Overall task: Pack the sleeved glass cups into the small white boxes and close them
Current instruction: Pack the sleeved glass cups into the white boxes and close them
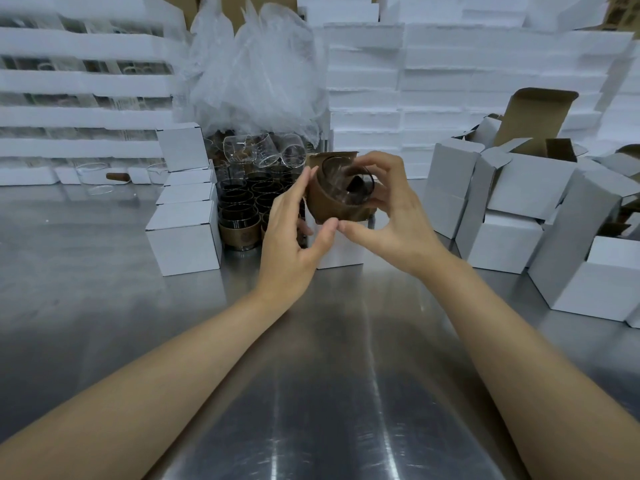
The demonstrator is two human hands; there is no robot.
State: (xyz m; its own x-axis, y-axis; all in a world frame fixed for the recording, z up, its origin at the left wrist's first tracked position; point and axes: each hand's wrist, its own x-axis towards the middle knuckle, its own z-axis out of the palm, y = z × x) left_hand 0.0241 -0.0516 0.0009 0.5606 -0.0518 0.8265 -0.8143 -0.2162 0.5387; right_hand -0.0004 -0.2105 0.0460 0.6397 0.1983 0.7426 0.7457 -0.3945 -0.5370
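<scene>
Steel surface point(104, 271), brushed and reflective, fills the near field; white foam slabs point(450, 81) stacked as a wall behind it.

Far left: foam racks point(79, 77) with bare glasses between the layers.
Left of centre: closed small white boxes point(183, 237) in a short row, one more stacked behind.
Just right of these: sleeved cups point(242, 216) standing packed together, clear glasses lying on top, crumpled clear plastic point(256, 71) rising above.
Centre: left hand point(294, 230), fingers curled against the cup's left side, thumb beneath it.
Centre: sleeved glass cup point(339, 199), brown sleeve, tilted with its mouth toward the camera, held above an open white box point(341, 251) standing on the surface.
Centre right: right hand point(391, 209), fingers wrapped over the rim, thumb under the base; both grips pinch the cup.
Right: open boxes point(519, 209) with brown insides, flaps up, crowded together.
</scene>
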